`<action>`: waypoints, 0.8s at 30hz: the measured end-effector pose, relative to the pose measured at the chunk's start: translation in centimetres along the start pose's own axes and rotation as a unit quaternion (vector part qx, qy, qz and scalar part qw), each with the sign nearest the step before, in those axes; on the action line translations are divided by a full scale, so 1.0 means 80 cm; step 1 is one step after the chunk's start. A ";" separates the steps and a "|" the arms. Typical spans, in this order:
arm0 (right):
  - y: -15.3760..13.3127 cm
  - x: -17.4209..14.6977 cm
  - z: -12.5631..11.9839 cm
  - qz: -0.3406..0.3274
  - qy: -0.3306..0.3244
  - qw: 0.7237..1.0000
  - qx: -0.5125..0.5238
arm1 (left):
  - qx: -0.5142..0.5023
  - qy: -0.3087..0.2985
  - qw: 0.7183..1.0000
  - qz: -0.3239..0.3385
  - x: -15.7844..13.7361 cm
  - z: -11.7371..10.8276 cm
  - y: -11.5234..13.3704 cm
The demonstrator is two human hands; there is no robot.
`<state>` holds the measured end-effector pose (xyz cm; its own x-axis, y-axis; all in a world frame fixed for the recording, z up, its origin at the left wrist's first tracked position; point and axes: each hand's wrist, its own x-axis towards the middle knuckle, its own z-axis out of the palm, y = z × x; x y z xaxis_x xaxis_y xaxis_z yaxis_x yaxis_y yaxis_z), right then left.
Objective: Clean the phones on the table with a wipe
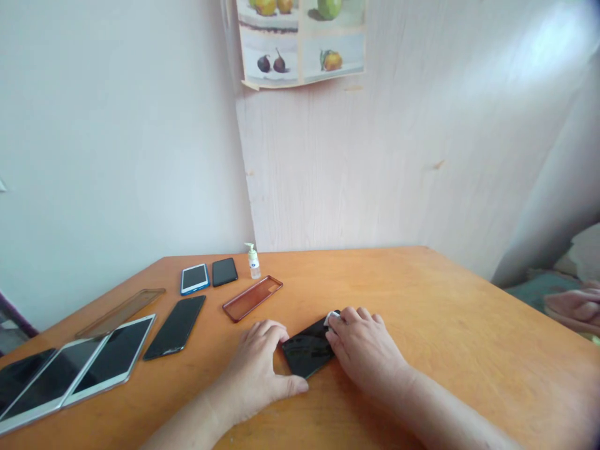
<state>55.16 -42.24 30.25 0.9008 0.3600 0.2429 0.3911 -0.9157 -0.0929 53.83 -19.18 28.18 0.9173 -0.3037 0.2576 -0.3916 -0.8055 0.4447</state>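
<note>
A black smartphone lies flat on the wooden table in front of me, its dark face up. My left hand grips its near left end, thumb at the bottom edge and fingers at the upper left side. Over the far right end, my right hand presses a small white tissue against the glass with its fingertips. Most of the tissue is hidden under the fingers, so whether it is paper or cloth is unclear.
Left of my hands lie a reddish phone case, a dark phone, white tablets and a clear brownish case. Farther back are a blue-cased phone, a black phone and a pump bottle. Another person's hand shows at right.
</note>
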 end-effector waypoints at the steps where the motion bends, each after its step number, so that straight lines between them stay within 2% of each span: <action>1: -0.005 -0.003 0.001 -0.016 0.005 1.000 0.008 | 0.000 -0.002 1.000 0.002 0.000 0.000 0.000; 5: -0.046 -0.025 0.003 -0.144 0.014 0.987 0.071 | 0.000 0.006 1.000 0.000 -0.002 0.000 0.002; 7: -0.055 -0.027 0.002 -0.173 0.014 0.981 0.084 | -0.003 0.012 1.000 -0.008 -0.003 0.000 0.003; 9: -0.046 -0.020 0.002 -0.154 0.020 0.985 0.075 | -0.008 0.006 1.000 -0.012 -0.004 -0.002 0.003; 13: -0.006 0.004 0.000 -0.009 0.012 0.999 0.037 | -0.013 -0.022 1.000 -0.013 -0.007 -0.005 -0.001; 15: -0.002 0.007 0.000 0.015 0.010 0.999 0.028 | -0.014 -0.026 0.999 -0.016 -0.007 -0.006 -0.001; 21: -0.044 -0.017 0.006 -0.174 0.016 0.980 0.090 | -0.026 -0.023 0.999 -0.012 -0.006 -0.005 0.004; 22: -0.044 -0.017 0.007 -0.185 0.017 0.978 0.092 | -0.026 -0.024 0.999 -0.013 -0.006 -0.005 0.005; 24: -0.031 -0.011 0.011 -0.157 0.023 0.984 0.079 | -0.025 -0.029 0.999 -0.018 -0.006 -0.006 0.005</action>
<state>53.55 -40.14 29.38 0.7227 0.6094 0.3260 0.6768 -0.7196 -0.1553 53.21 -19.10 28.67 0.9328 -0.3050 0.1922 -0.3605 -0.7904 0.4952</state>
